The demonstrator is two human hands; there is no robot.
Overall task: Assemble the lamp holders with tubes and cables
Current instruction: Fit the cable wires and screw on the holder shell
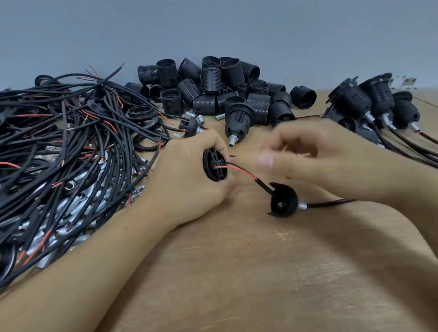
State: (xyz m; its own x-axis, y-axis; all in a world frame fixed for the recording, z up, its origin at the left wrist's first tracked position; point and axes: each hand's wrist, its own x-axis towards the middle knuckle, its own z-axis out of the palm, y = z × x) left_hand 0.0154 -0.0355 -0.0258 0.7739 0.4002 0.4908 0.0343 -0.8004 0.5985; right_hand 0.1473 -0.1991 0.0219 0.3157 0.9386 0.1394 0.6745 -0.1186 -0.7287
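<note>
My left hand (pixel 186 180) grips a round black lamp holder insert (pixel 213 165) at the table's middle, its terminal face turned right. A red wire (pixel 236 170) and a black wire run from that face down to a black cable (pixel 328 203). The cable passes through a black holder cap (pixel 283 203) with a short metal tube (pixel 302 206), lying on the wood. My right hand (pixel 309 152) hovers blurred just right of the insert, fingers loosely curled, holding nothing that I can make out.
A tangle of black cables (pixel 46 147) with metal tubes (pixel 62 211) covers the left. Loose threaded holder shells (pixel 211 82) are heaped at the back. Several finished holders with cables (pixel 377 101) lie at the right. Bare wooden table (pixel 253 284) lies in front.
</note>
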